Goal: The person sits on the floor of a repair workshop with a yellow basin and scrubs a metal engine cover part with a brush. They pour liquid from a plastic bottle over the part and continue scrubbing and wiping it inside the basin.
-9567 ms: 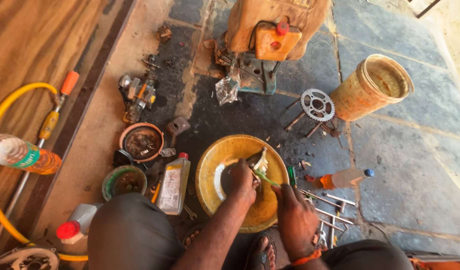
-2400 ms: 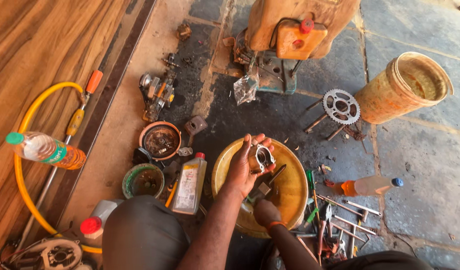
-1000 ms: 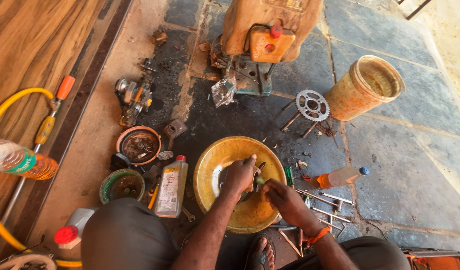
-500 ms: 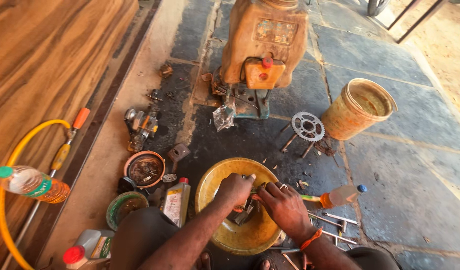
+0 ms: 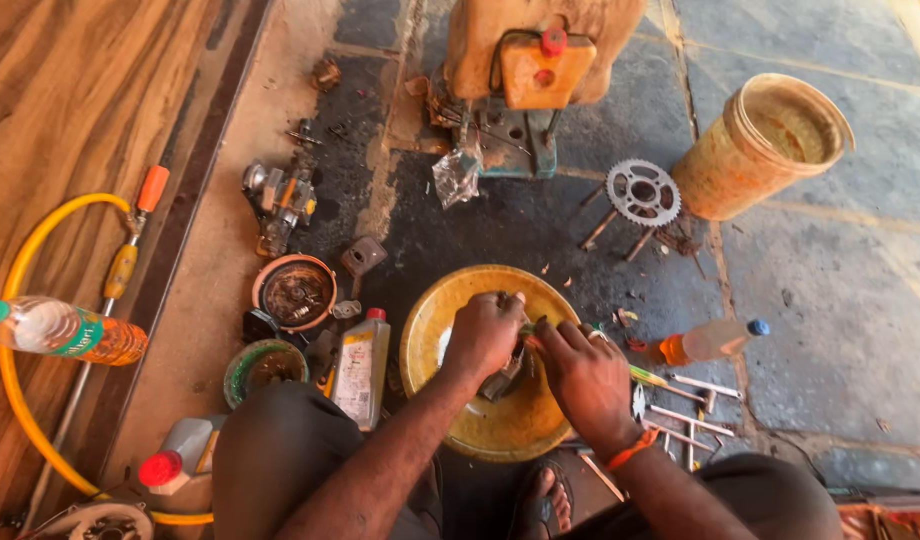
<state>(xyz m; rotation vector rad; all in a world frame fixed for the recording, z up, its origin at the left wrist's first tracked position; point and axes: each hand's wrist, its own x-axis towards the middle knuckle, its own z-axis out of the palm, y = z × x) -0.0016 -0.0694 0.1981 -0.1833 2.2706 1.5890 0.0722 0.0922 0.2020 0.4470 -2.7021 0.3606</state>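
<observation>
Head view, left to right. Far left of the hands: yellow hose (image 5: 20, 260) and a lying bottle (image 5: 60, 331). Nearer left: two small bowls (image 5: 294, 291) and an upright oil bottle (image 5: 361, 354). Left hand (image 5: 483, 335), fingers curled, grips a small metal part (image 5: 505, 378) over the yellow basin (image 5: 450, 400). Right hand (image 5: 583, 375), touching the left, pinches a thin tool; its tip is hidden. Right: bottle (image 5: 708, 340), sprocket (image 5: 642, 192), bucket (image 5: 760, 145).

An informal repair workshop on a stone floor: a sprocket (image 5: 642, 192) at upper right, a carburettor-like engine part (image 5: 276, 203) at upper left, oil bottles (image 5: 360, 353) and greasy bowls (image 5: 294, 292) left of centre.
</observation>
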